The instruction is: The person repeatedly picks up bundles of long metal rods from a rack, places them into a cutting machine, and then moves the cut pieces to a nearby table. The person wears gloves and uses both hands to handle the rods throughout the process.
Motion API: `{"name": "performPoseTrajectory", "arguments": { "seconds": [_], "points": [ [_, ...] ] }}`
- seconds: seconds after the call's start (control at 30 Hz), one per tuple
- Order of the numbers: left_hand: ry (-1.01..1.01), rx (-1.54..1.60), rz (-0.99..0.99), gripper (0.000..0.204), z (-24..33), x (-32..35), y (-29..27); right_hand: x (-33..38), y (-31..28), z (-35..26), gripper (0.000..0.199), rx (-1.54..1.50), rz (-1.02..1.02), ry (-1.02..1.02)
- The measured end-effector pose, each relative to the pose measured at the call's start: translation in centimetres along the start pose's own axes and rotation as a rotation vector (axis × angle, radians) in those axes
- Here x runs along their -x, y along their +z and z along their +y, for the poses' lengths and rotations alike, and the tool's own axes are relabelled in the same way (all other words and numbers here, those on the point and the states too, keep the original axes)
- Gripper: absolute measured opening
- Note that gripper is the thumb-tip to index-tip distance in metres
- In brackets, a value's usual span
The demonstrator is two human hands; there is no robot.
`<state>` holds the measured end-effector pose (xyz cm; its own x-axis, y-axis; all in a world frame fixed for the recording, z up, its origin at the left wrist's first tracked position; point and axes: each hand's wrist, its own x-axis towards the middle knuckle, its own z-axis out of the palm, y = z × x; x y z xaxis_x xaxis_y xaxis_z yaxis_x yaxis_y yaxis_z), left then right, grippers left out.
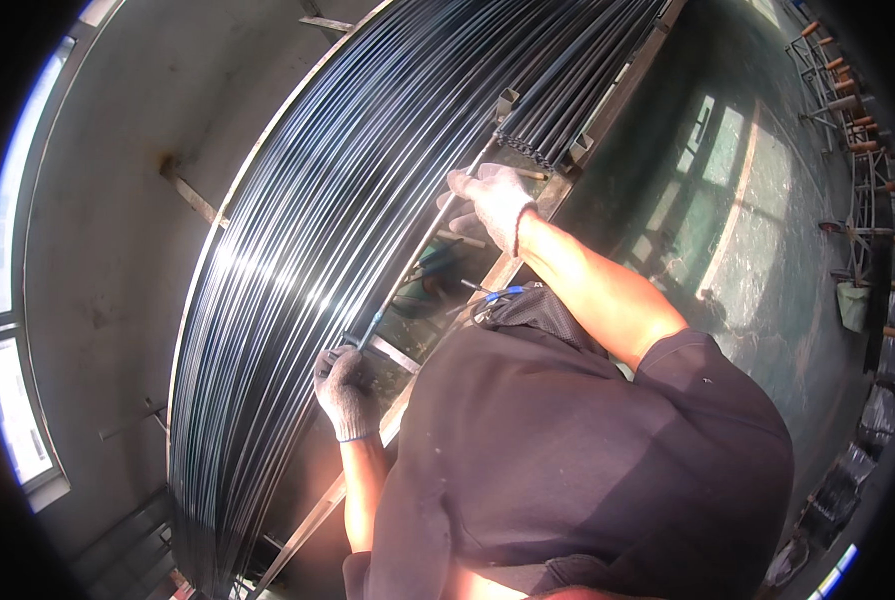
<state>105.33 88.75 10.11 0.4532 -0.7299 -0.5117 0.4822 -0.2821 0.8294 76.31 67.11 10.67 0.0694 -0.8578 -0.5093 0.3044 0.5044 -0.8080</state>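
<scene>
A wide bed of long, thin, dark metal rods [298,220] lies to my left, running from the near end to the far end. One lighter rod [408,265] lies along the bed's right edge. My right hand [495,200], in a pale work glove, has its thumb and fingers around the upper part of this rod. Lower down, my left hand [348,390], in a grey knit glove, is closed by the rod's near end, at the bed's edge. A small dark piece shows at its fingertips; what the fingers hold is mostly hidden.
A bundle of dark tubes [533,140] ends just beyond my right hand, beside a metal bracket [508,101]. A rack rail [558,195] runs close along my front. Metal frames with orange-brown rollers or handles [836,85] stand along the far right, across the green floor [758,230].
</scene>
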Motion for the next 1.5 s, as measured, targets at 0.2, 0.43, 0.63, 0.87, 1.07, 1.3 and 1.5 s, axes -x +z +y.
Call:
{"name": "performPoseTrajectory", "arguments": {
  "seconds": [0.2, 0.43, 0.63, 0.87, 1.07, 1.3, 1.5],
  "points": [
    [0.083, -0.068, -0.052, 0.022, 1.2, -1.2, 1.3, -1.3, -2.3, 0.4, 0.026, -0.029, 0.014, -0.026],
    [-0.057, -0.011, -0.035, 0.014, -2.3, 0.5, -2.9, 1.8, -3.4, 2.6, 0.029, 0.053, 0.017, 0.075],
    [-0.040, -0.041, -0.046, 0.018, -3.2, -0.3, 0.6, 0.0, -6.4, 2.8, 0.027, 0.033, 0.097, -0.013],
    [-0.062, -0.028, -0.069, 0.021, -3.0, 0.4, -0.5, 0.6, -5.7, 2.9, 0.019, 0.019, 0.053, -0.002],
    [0.015, -0.049, -0.071, 0.026, -2.1, 0.1, 1.0, 0.2, -6.2, 3.2, 0.035, 0.021, 0.111, -0.081],
    [-0.019, -0.035, -0.096, 0.016, -4.2, 1.8, -0.4, 2.8, -5.7, 4.6, 0.030, 0.055, 0.084, 0.045],
    [-0.121, -0.069, -0.021, 0.016, -5.7, 1.6, 1.1, 1.6, -7.1, 3.8, 0.033, 0.100, 0.054, -0.004]
  ]
}}
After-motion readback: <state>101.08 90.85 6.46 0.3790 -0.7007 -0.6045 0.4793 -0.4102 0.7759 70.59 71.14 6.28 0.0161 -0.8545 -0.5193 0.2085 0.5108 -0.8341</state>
